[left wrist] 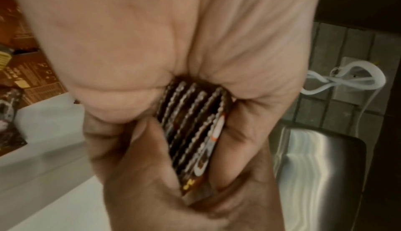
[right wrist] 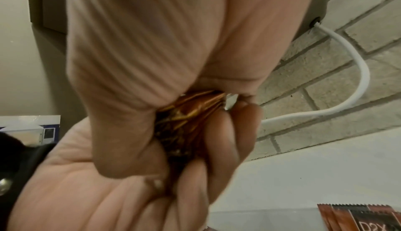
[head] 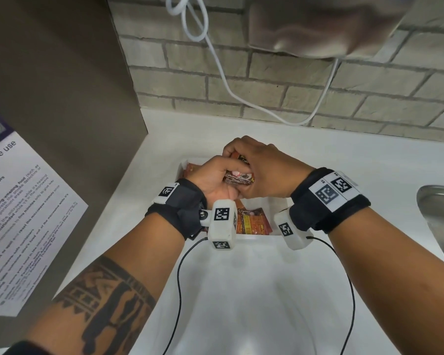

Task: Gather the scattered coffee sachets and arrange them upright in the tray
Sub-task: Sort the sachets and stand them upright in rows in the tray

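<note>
Both hands hold one stack of several brown-orange coffee sachets [head: 239, 177] over the white tray [head: 256, 237]. My left hand [head: 219, 174] grips the stack from the left, and my right hand [head: 260, 166] covers it from the right and above. The left wrist view shows the stack's serrated edges [left wrist: 192, 123] side by side between the fingers. In the right wrist view the bundle [right wrist: 188, 119] sits pinched between both hands. More sachets [head: 251, 222] lie flat at the tray's near end, and another sachet [head: 190, 168] shows at its far left corner.
The tray sits on a white counter [head: 241, 290] against a brick wall [head: 318, 98]. A brown cabinet side with a printed notice [head: 23, 213] stands at the left. A steel sink [head: 441, 216] is at the right. A white cable [head: 223, 73] hangs down the wall.
</note>
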Available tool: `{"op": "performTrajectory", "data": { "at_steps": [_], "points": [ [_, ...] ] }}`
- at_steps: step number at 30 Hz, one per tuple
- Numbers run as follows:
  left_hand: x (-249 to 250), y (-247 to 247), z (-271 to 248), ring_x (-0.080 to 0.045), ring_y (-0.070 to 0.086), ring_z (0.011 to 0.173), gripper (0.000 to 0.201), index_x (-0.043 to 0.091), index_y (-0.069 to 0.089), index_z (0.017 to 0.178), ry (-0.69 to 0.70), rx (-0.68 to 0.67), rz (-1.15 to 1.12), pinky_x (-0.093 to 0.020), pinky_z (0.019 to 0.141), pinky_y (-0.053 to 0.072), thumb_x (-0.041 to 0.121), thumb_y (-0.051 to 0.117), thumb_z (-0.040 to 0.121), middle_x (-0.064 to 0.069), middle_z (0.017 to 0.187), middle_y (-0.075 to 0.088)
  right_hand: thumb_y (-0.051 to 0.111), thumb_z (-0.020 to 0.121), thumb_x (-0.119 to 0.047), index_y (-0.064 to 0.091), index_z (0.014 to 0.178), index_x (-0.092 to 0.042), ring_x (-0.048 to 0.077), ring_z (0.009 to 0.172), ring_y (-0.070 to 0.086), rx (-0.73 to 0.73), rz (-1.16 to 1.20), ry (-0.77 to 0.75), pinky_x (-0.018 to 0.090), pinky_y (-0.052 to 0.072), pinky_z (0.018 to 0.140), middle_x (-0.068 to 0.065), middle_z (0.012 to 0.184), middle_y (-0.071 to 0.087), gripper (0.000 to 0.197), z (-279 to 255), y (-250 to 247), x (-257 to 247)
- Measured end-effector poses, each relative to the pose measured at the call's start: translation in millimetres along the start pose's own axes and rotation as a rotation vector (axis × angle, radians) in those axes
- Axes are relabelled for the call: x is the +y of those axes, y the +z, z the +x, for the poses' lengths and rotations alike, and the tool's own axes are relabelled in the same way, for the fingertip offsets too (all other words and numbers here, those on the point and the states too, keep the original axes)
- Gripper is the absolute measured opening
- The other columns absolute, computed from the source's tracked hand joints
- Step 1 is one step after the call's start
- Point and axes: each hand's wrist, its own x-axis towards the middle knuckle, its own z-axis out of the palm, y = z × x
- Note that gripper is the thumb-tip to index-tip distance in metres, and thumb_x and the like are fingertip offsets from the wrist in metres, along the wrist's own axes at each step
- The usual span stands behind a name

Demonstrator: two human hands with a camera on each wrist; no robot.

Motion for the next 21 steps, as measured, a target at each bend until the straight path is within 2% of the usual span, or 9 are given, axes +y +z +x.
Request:
{"op": "performTrajectory", "data": {
  "at_steps": [4,6,8,11,13,15,17,19,21],
  "points": [
    [0.4,0.7,-3.2,-0.028,0.063,0.081,0.020,0.011,0.076,0.085,0.004,-0.012,0.086,-0.041,0.074,0.053,0.002,0.063,0.074,-0.012,0.091,0.066,0.084,0.070,-0.033,0.045,0.129,-0.040,0.007,0.113,0.042,0.017,0.012,-0.036,0.041,0.034,0.105,-0.014,0.117,0.049,0.072,0.2,0.4,0.8],
    [-1.3,-1.7,-2.8,-0.027,0.060,0.078,0.020,0.005,0.072,0.095,0.019,0.008,0.141,-0.037,0.069,0.052,0.004,0.065,0.077,-0.014,0.095,0.064,0.086,0.069,-0.038,0.037,0.140,-0.047,0.007,0.124,0.035,-0.008,0.048,-0.008,0.034,0.032,0.105,-0.015,0.126,0.046,0.087,-1.6,-5.8,4.3],
    [-2.6,-5.2,-1.1,-0.024,0.061,0.080,0.022,0.002,0.067,0.099,0.055,0.042,0.223,-0.032,0.066,0.053,0.008,0.067,0.078,-0.015,0.097,0.064,0.085,0.073,-0.043,0.033,0.145,-0.048,0.006,0.127,0.038,0.008,0.191,0.051,0.024,0.035,0.099,-0.013,0.133,0.044,0.088,-5.9,-15.6,10.5],
    [-4.3,-10.1,3.1,-0.022,0.067,0.087,0.026,0.011,0.068,0.104,0.098,0.039,0.324,-0.031,0.069,0.054,0.014,0.073,0.079,-0.011,0.098,0.068,0.079,0.084,-0.031,0.053,0.132,-0.040,0.006,0.100,0.058,0.148,0.275,0.087,0.013,0.042,0.079,-0.009,0.118,0.055,0.055,-8.4,-22.1,26.0],
    [-5.7,-11.0,7.0,-0.021,0.068,0.089,0.032,0.018,0.071,0.099,0.101,0.023,0.398,-0.032,0.071,0.055,0.023,0.088,0.072,-0.006,0.096,0.070,0.080,0.083,-0.023,0.066,0.116,-0.036,0.007,0.083,0.061,0.196,0.269,0.123,0.012,0.044,0.072,-0.008,0.106,0.060,0.039,-6.9,-20.4,35.2],
    [-7.1,-11.5,12.5,-0.019,0.068,0.088,0.043,0.023,0.077,0.092,0.100,0.006,0.430,-0.032,0.071,0.056,0.045,0.093,0.057,-0.004,0.094,0.071,0.083,0.080,-0.021,0.069,0.110,-0.035,0.007,0.078,0.059,0.218,0.275,0.150,0.014,0.045,0.071,-0.009,0.103,0.062,0.035,-5.9,-18.1,40.3],
    [-5.6,-9.3,16.7,-0.019,0.068,0.084,0.054,0.023,0.078,0.092,0.092,0.029,0.373,-0.033,0.070,0.056,0.058,0.089,0.053,-0.005,0.092,0.072,0.085,0.077,-0.019,0.070,0.110,-0.033,0.008,0.079,0.061,0.253,0.301,0.175,0.016,0.050,0.073,-0.009,0.107,0.062,0.038,-5.6,-18.6,44.2],
    [-4.1,-9.6,22.1,-0.021,0.067,0.086,0.050,0.019,0.072,0.104,0.101,0.082,0.355,-0.035,0.071,0.055,0.055,0.082,0.071,-0.005,0.097,0.072,0.087,0.074,-0.017,0.070,0.110,-0.029,0.012,0.080,0.065,0.285,0.364,0.211,0.023,0.055,0.078,-0.007,0.111,0.064,0.041,-5.4,-20.7,48.0],
    [-2.8,-8.6,24.8,-0.020,0.065,0.094,0.029,0.019,0.070,0.111,0.122,0.101,0.386,-0.035,0.072,0.054,0.039,0.068,0.091,0.000,0.108,0.073,0.089,0.072,-0.017,0.072,0.106,-0.026,0.014,0.081,0.069,0.306,0.380,0.250,0.027,0.056,0.081,-0.006,0.107,0.068,0.039,-3.5,-23.6,52.0]
  ]
}}
